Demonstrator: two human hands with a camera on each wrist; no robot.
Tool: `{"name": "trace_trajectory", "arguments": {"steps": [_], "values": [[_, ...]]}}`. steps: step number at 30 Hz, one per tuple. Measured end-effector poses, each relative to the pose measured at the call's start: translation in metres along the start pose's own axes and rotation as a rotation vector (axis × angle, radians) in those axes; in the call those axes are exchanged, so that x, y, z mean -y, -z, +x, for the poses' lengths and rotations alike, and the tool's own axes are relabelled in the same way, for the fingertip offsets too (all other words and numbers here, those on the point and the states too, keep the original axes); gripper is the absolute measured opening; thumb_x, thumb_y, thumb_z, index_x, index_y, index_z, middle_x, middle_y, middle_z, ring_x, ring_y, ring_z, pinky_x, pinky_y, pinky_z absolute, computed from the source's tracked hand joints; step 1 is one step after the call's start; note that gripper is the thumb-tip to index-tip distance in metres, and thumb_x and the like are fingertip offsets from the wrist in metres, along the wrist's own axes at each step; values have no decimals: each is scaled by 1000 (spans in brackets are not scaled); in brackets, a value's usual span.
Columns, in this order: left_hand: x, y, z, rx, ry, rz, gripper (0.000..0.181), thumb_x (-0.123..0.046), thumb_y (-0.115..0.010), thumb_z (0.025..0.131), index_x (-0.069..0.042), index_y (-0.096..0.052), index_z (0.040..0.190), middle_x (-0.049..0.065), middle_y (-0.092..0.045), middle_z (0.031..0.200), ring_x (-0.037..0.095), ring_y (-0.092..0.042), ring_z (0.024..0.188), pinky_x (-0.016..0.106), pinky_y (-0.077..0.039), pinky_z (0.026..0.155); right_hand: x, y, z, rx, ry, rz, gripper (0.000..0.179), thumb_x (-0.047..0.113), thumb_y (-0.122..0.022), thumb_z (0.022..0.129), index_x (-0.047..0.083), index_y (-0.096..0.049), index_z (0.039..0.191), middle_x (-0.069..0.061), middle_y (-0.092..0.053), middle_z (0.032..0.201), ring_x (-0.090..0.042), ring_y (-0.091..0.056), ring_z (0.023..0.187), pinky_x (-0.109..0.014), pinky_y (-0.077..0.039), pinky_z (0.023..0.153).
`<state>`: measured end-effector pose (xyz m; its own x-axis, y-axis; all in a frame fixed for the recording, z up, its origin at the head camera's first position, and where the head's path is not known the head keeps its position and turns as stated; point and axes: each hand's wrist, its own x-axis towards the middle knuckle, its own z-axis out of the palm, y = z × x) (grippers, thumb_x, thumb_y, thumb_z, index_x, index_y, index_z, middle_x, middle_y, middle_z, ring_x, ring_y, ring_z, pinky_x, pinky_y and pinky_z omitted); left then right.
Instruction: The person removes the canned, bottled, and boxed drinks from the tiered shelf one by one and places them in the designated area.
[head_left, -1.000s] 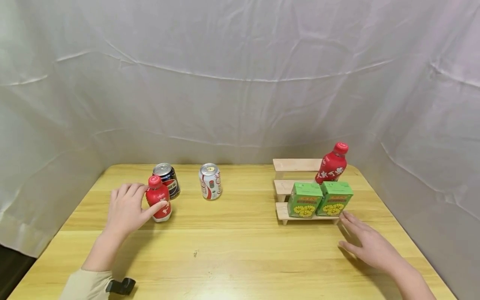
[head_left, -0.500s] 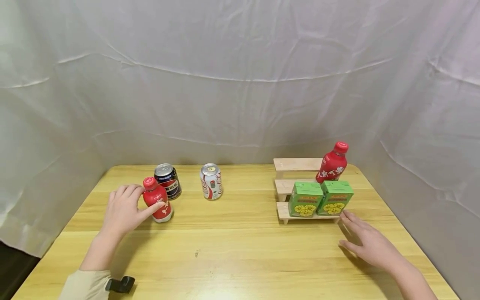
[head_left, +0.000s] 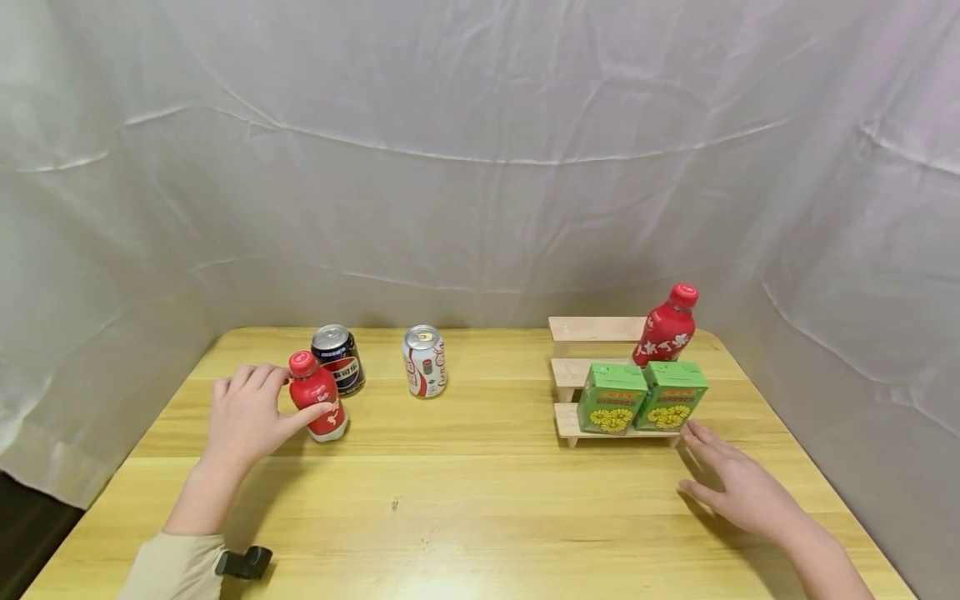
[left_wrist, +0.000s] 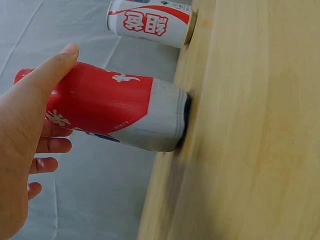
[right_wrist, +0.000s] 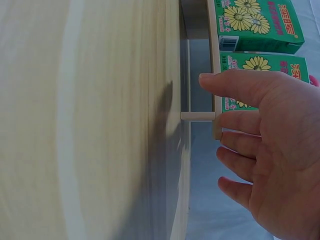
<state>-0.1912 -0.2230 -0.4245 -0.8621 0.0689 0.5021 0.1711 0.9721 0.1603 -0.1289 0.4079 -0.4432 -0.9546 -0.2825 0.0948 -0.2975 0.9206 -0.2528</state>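
On the left of the table, my left hand [head_left: 247,412] holds a red plastic bottle [head_left: 318,408] between thumb and fingers. The bottle leans slightly left, its pale base [left_wrist: 160,120] at the tabletop. Close behind it stands a dark blue cola can [head_left: 341,367]. A white cola can [head_left: 424,367] stands further right. My right hand [head_left: 738,487] lies beside the front right corner of a small three-step wooden rack [head_left: 566,421], its fingers loosely extended and holding nothing. Two green drink cartons [head_left: 611,408] stand side by side on the lowest step.
Another red bottle [head_left: 666,329] stands on the rack behind the cartons, its lower part hidden. The top step [head_left: 596,328] shows bare wood at its left. Grey cloth [head_left: 480,208] hangs behind and beside the wooden table [head_left: 465,517].
The bottle in my left hand tips a little to the left, its cap shifting left from a second ago. My right hand stays in place by the rack.
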Motion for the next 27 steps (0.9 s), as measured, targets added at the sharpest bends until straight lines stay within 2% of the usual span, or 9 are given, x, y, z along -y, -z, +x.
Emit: {"name": "trace_trajectory", "arguments": {"steps": [7,11,14,18,22,27], "values": [[-3,13,2,-77,4,-11,76,-64,-77,66,-5,-62,112,18,-65,105,36,-49,99,51,-29,80,-2,0,1,13,3,8,78,43,-70,86,-3,-43,143,-26,-34,153,-53,-39,132,-66,-34,102],[-8,21,4,-150,0,-27,72,-59,-79,65,-6,-63,110,16,-66,103,36,-49,96,51,-29,79,-3,-1,1,4,14,3,78,43,-70,86,-3,-42,144,-26,-33,153,-53,-40,131,-66,-34,101],[-13,27,6,-228,-30,-45,70,-59,-78,63,-5,-64,106,16,-66,100,37,-50,94,51,-30,79,-3,-2,1,-13,23,-5,77,42,-71,86,-3,-44,143,-26,-35,152,-52,-41,131,-65,-35,101],[-21,34,9,-321,-86,-61,81,-77,-61,70,-3,-64,102,15,-66,95,38,-51,91,51,-31,78,-2,-2,2,-22,21,-8,76,41,-73,85,-3,-46,142,-26,-36,151,-51,-42,131,-64,-36,101],[-33,37,12,-369,-134,-52,93,-89,-37,76,-3,-64,99,14,-66,91,37,-52,87,49,-32,75,-2,-1,2,-19,14,-4,76,40,-73,85,-2,-46,142,-25,-37,152,-51,-41,131,-64,-36,101],[-52,37,19,-406,-204,-56,89,-87,-38,78,-5,-65,95,13,-65,86,35,-53,83,47,-33,72,-2,-1,1,-12,11,0,77,40,-72,85,-3,-44,142,-26,-36,151,-51,-41,131,-65,-35,101]]}}
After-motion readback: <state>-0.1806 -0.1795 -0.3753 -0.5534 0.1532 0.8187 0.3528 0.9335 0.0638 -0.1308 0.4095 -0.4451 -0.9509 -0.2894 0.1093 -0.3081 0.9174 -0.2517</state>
